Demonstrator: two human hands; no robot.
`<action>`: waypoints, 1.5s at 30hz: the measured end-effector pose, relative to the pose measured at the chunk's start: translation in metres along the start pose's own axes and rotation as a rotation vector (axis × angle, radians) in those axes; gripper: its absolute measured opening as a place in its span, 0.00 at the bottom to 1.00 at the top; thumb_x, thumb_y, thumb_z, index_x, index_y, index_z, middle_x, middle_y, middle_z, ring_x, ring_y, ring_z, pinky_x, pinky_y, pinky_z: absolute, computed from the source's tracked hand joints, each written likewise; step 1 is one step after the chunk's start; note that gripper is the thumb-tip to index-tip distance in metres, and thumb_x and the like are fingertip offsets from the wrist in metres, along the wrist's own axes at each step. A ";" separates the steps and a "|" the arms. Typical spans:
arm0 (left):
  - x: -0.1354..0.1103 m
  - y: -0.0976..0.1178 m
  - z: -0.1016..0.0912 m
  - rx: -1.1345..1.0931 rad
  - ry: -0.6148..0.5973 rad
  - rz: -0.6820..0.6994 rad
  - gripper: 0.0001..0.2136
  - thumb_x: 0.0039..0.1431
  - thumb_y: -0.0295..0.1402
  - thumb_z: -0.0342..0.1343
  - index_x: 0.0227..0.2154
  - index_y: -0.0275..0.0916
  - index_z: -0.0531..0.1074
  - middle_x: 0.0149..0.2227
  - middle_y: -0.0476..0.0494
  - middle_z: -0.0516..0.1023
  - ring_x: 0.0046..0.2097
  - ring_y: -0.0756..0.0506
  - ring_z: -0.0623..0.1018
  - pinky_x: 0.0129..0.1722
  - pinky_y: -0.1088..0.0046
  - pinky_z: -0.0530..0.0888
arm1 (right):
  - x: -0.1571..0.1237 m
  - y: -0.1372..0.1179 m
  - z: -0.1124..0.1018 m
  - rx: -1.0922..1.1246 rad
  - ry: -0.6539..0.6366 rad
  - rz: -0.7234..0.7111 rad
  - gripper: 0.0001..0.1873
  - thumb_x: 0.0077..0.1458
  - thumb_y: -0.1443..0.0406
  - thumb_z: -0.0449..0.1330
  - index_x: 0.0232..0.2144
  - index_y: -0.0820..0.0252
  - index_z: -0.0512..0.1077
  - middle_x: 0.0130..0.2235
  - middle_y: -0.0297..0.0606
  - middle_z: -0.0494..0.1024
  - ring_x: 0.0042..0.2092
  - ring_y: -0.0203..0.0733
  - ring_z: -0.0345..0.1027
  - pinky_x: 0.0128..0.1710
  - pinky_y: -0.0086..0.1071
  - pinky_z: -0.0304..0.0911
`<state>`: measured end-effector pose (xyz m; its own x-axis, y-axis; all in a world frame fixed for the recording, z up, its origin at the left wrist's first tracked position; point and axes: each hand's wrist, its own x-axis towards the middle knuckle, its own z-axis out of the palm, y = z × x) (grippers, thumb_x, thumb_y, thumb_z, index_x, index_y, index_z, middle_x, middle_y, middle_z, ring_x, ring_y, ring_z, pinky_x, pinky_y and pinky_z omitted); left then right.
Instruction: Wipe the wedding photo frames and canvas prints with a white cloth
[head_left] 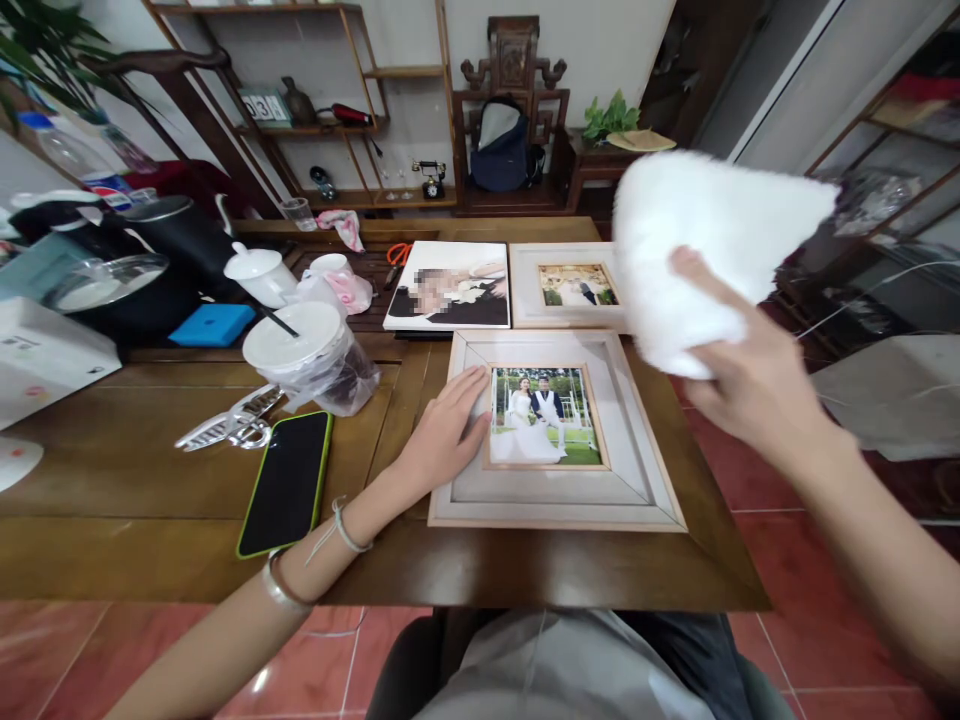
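Note:
A pale picture frame with a couple's outdoor photo lies flat near the table's front edge. My left hand rests on its left border, fingers stretched out and touching the wood. Raised over the right side of the table, my right hand grips a white, fluffy cloth, blurred at its edges and apart from the frame. Partly hidden behind the cloth is a second pale frame with a smaller photo. Beside it sits a photo panel showing a close-up with a blurred patch.
On the left of the wooden table are a green-edged phone, a silver clip-like object, a lidded drink cup, a blue box and a black kettle. Orange-handled scissors lie behind.

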<state>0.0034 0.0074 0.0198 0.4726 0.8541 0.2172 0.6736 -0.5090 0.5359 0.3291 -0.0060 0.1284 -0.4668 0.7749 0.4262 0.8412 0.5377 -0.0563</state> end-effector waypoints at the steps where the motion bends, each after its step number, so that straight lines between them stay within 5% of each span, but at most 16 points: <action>1: 0.000 0.000 0.000 0.000 -0.005 -0.005 0.23 0.66 0.35 0.45 0.62 0.35 0.57 0.65 0.34 0.58 0.67 0.39 0.56 0.64 0.52 0.58 | 0.008 -0.005 0.014 -0.066 -0.020 -0.079 0.16 0.50 0.78 0.50 0.32 0.61 0.75 0.61 0.48 0.63 0.66 0.60 0.43 0.61 0.56 0.52; 3: 0.000 0.000 -0.001 -0.001 -0.010 -0.009 0.23 0.66 0.34 0.45 0.62 0.35 0.57 0.65 0.35 0.58 0.67 0.39 0.56 0.64 0.52 0.59 | 0.020 -0.014 0.043 -0.153 -0.134 -0.159 0.22 0.48 0.81 0.50 0.39 0.61 0.75 0.66 0.45 0.54 0.68 0.60 0.37 0.62 0.60 0.46; 6: 0.000 0.000 -0.001 -0.001 -0.005 -0.009 0.23 0.66 0.34 0.45 0.62 0.35 0.57 0.65 0.36 0.58 0.67 0.40 0.57 0.64 0.52 0.59 | 0.024 -0.017 0.079 -0.184 -0.241 -0.152 0.29 0.44 0.81 0.55 0.48 0.58 0.72 0.65 0.46 0.56 0.66 0.65 0.41 0.60 0.68 0.43; 10: 0.001 0.000 0.000 -0.007 -0.002 -0.012 0.23 0.65 0.34 0.45 0.62 0.36 0.57 0.65 0.36 0.58 0.67 0.40 0.56 0.64 0.51 0.58 | 0.020 -0.016 0.094 -0.193 -0.249 -0.121 0.32 0.42 0.80 0.55 0.51 0.58 0.71 0.64 0.48 0.59 0.65 0.64 0.48 0.59 0.63 0.48; 16: 0.002 -0.001 0.002 -0.020 0.014 -0.012 0.22 0.66 0.33 0.43 0.61 0.35 0.57 0.65 0.36 0.59 0.67 0.41 0.57 0.65 0.53 0.57 | 0.006 -0.042 0.073 -0.132 -0.307 -0.231 0.30 0.41 0.80 0.55 0.49 0.62 0.73 0.58 0.57 0.65 0.60 0.62 0.59 0.58 0.56 0.54; 24: 0.001 -0.005 0.004 -0.014 0.018 0.019 0.22 0.66 0.29 0.39 0.62 0.34 0.56 0.65 0.37 0.59 0.67 0.43 0.56 0.66 0.54 0.55 | -0.030 -0.108 0.028 0.165 -0.359 -0.262 0.30 0.36 0.76 0.54 0.44 0.56 0.73 0.49 0.48 0.75 0.52 0.52 0.68 0.52 0.43 0.65; 28: 0.001 -0.004 0.004 -0.012 0.011 0.012 0.22 0.65 0.29 0.41 0.62 0.34 0.56 0.65 0.36 0.58 0.67 0.42 0.55 0.66 0.54 0.55 | -0.040 -0.098 0.014 0.230 -0.366 -0.098 0.22 0.41 0.75 0.53 0.40 0.57 0.72 0.36 0.43 0.77 0.37 0.47 0.72 0.33 0.36 0.69; 32: 0.000 -0.001 0.002 -0.029 0.012 -0.006 0.22 0.65 0.28 0.40 0.62 0.36 0.56 0.65 0.37 0.58 0.67 0.41 0.56 0.65 0.51 0.57 | -0.033 -0.061 0.005 0.302 -0.254 0.070 0.05 0.53 0.68 0.53 0.28 0.54 0.67 0.27 0.36 0.73 0.27 0.43 0.68 0.26 0.36 0.65; 34: 0.001 -0.001 0.002 -0.037 0.016 -0.006 0.23 0.65 0.28 0.40 0.62 0.36 0.56 0.65 0.37 0.59 0.67 0.41 0.56 0.65 0.51 0.57 | -0.024 -0.044 0.003 0.193 -0.120 0.099 0.07 0.53 0.69 0.53 0.27 0.52 0.65 0.28 0.38 0.74 0.30 0.48 0.71 0.29 0.40 0.67; 37: 0.001 -0.001 0.002 -0.042 0.027 0.005 0.23 0.65 0.28 0.40 0.62 0.37 0.57 0.65 0.37 0.59 0.67 0.41 0.57 0.65 0.50 0.57 | -0.009 -0.031 0.009 -0.046 -0.008 0.016 0.12 0.51 0.74 0.51 0.29 0.52 0.69 0.44 0.45 0.76 0.53 0.62 0.66 0.47 0.53 0.67; 41: 0.001 -0.001 0.003 -0.039 0.025 0.001 0.22 0.65 0.28 0.41 0.62 0.36 0.57 0.65 0.37 0.59 0.67 0.41 0.57 0.65 0.52 0.57 | 0.004 -0.033 0.041 -0.178 -0.171 -0.148 0.24 0.45 0.82 0.52 0.41 0.60 0.74 0.63 0.48 0.60 0.67 0.64 0.40 0.62 0.60 0.47; 45: 0.001 0.000 0.003 -0.022 0.027 -0.013 0.22 0.65 0.28 0.40 0.61 0.33 0.57 0.64 0.35 0.60 0.66 0.41 0.57 0.65 0.53 0.57 | 0.000 -0.047 0.067 -0.187 -0.330 -0.196 0.27 0.44 0.81 0.56 0.47 0.62 0.75 0.61 0.55 0.63 0.64 0.68 0.48 0.59 0.61 0.51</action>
<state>0.0062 0.0082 0.0174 0.4480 0.8634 0.2321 0.6668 -0.4956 0.5566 0.2714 -0.0087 0.0702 -0.6598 0.7450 0.0985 0.7485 0.6398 0.1747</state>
